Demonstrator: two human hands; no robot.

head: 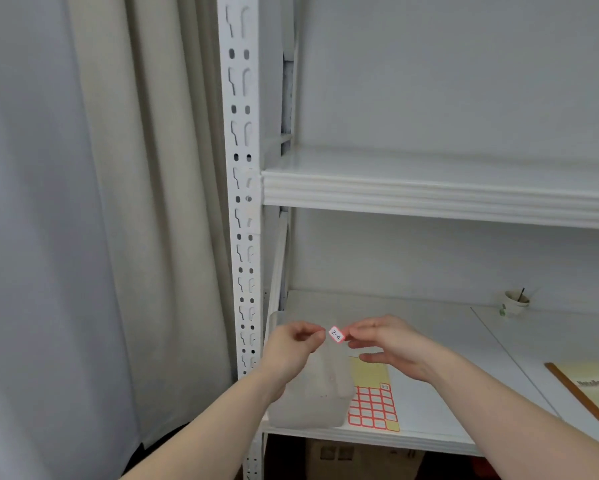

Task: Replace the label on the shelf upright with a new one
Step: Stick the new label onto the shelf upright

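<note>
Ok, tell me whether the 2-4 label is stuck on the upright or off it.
Off it: the label is pinched in mid-air between left hand and right hand, clear of the upright.

Storeroom corner: white slotted metal shelving (242,202), curtain (135,202), label sheet (372,407) on shelf.

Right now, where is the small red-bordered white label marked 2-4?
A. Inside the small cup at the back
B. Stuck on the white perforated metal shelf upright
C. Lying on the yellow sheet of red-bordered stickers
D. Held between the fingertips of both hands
D: the small red-bordered white label hangs in the air, pinched between the left hand and the right hand, in front of the lower shelf.
</note>
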